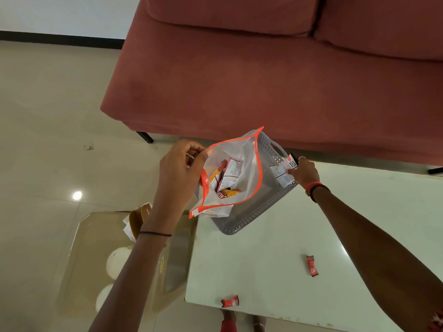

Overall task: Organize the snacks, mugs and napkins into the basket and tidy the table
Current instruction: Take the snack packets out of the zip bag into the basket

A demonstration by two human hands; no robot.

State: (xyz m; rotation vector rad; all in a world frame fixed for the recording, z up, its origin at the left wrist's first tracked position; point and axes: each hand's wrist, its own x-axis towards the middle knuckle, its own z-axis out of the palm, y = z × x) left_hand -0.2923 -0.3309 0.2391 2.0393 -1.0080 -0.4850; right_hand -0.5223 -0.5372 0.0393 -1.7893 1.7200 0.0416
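A grey perforated basket (259, 209) sits at the far left corner of the white table (263, 259). My left hand (178, 171) holds a clear plastic bag with an orange rim (249, 161) open above the basket's left end; several snack packets (226, 174) lie inside the bag. My right hand (304, 172) grips a white and red snack packet (286, 167) over the basket's right side. Two small red snack packets lie loose on the table, one at the right (312, 265) and one at the near edge (230, 301).
A red sofa (263, 80) stands just behind the table. To the left, a lower glass table (96, 248) carries a brown paper item with white napkins (135, 222), and two white round shapes (117, 259) show by it. Beige tiled floor lies beyond.
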